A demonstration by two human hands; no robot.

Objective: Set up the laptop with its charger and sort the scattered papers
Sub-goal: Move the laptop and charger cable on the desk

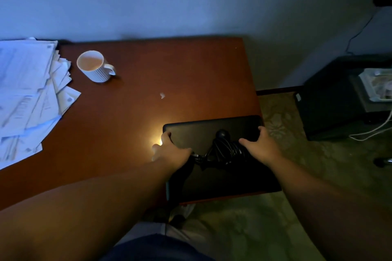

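Closed black laptop lying flat at the near right corner of the brown worktop, its right edge close to the worktop's right edge. Coiled black charger resting on the lid, cable bundled, round dark part at the far end of the coil. Left hand at the laptop's left edge, thumb hooked over the lid, fingers spread down the side; grip underneath not visible. Right hand laid on the lid just right of the charger, fingers spread, fingertips reaching toward the laptop's far right corner, touching the cable bundle at the thumb side. Warm glow on the worktop just left of the left hand.

Scattered papers in a loose, fanned pile at the far left of the worktop, well apart from the laptop. White ribbed mug of pale brown drink just right of the papers, handle pointing right. Small white scrap between mug and laptop. Dark cabinet on the carpeted floor at right, white cable trailing beside it.
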